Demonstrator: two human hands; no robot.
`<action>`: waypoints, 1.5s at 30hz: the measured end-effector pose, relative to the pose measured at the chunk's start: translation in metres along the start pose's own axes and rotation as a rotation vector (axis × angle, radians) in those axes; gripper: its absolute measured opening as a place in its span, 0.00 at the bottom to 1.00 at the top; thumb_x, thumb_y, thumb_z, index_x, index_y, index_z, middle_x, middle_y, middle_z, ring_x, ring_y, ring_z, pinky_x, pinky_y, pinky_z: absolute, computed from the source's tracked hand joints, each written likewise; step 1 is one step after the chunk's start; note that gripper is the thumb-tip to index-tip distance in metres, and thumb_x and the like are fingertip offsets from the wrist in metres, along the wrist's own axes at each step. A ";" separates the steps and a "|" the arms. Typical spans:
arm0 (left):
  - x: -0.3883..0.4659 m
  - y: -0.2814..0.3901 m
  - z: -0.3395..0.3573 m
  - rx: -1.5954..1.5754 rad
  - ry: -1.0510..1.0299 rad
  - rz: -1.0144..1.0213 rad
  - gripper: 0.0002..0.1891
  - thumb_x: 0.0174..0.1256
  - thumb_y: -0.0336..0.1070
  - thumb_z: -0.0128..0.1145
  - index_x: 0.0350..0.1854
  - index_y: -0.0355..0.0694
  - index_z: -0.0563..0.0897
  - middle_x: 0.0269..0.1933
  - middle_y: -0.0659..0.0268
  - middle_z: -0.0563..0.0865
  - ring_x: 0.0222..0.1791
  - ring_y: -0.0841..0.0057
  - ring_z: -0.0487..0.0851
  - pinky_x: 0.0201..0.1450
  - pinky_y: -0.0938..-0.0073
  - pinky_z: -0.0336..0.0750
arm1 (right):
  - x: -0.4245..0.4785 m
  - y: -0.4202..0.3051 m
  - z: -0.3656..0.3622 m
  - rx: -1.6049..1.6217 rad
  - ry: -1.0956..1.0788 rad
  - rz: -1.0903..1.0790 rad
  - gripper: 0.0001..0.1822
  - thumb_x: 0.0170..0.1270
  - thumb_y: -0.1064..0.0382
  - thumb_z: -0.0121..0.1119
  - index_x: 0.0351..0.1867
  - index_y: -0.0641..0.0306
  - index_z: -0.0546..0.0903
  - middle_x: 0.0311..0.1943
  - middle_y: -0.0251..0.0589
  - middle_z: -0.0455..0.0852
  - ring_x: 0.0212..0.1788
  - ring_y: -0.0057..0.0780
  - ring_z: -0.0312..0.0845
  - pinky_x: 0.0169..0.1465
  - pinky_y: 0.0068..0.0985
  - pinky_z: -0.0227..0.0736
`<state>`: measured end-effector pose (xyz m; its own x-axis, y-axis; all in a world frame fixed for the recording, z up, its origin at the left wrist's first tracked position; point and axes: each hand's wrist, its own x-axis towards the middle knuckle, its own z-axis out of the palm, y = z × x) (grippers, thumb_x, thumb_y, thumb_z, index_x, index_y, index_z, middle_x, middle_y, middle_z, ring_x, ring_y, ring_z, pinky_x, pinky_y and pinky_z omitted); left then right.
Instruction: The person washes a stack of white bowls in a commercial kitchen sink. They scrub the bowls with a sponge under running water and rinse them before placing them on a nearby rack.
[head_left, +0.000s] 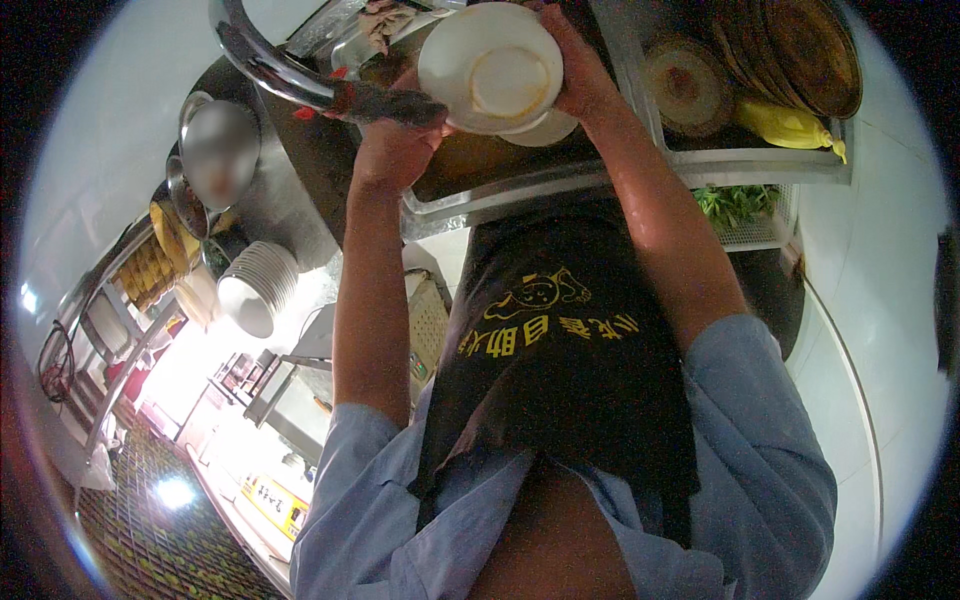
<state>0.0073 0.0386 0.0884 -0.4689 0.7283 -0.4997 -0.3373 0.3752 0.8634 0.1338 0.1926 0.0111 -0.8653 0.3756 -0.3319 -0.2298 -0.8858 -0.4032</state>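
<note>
A white bowl (517, 45) is tipped over the sink with its underside and foot ring towards me; brownish marks run along the ring. My right hand (576, 67) grips its right rim. At the left rim, my left hand (394, 154) holds the bowl too, partly hidden behind the dark-wrapped spout (397, 105) of a curved chrome tap (277, 71). Below the bowl shows part of a second white dish (546, 130); whether it is held or rests in the sink I cannot tell. The metal sink rim (517, 184) runs just in front of my dark apron.
Right of the divider are brown-stained round pans or plates (802, 52) and a yellow squeeze bottle (784, 126). Below sits a white basket (780, 225) with green leaves (735, 204). To the left stand stacked white bowls (259, 289) and metal bowls (187, 199). A crumpled cloth (386, 22) lies at the back.
</note>
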 end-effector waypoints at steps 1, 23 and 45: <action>-0.006 0.003 0.002 0.122 0.009 -0.007 0.23 0.56 0.24 0.60 0.56 0.36 0.73 0.49 0.60 0.81 0.47 0.72 0.80 0.46 0.71 0.76 | 0.002 0.001 0.002 0.000 -0.012 0.036 0.30 0.71 0.38 0.39 0.59 0.59 0.73 0.44 0.41 0.82 0.42 0.32 0.80 0.42 0.35 0.76; -0.012 -0.021 0.008 0.740 0.156 0.046 0.20 0.56 0.34 0.63 0.51 0.36 0.79 0.45 0.60 0.86 0.45 0.67 0.83 0.49 0.65 0.76 | 0.018 0.082 0.052 -1.666 0.275 -0.947 0.17 0.54 0.61 0.61 0.47 0.57 0.77 0.49 0.40 0.79 0.55 0.40 0.74 0.56 0.38 0.70; -0.045 -0.032 -0.007 -0.255 0.131 0.121 0.25 0.50 0.20 0.60 0.54 0.34 0.74 0.50 0.58 0.81 0.50 0.65 0.80 0.54 0.63 0.73 | 0.005 0.062 0.037 -0.303 0.268 -0.006 0.22 0.67 0.45 0.49 0.55 0.53 0.76 0.48 0.38 0.80 0.51 0.34 0.76 0.54 0.38 0.71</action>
<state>0.0333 -0.0104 0.0827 -0.6135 0.6729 -0.4134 -0.4591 0.1221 0.8800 0.0986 0.1293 0.0155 -0.7087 0.4733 -0.5233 -0.0578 -0.7781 -0.6255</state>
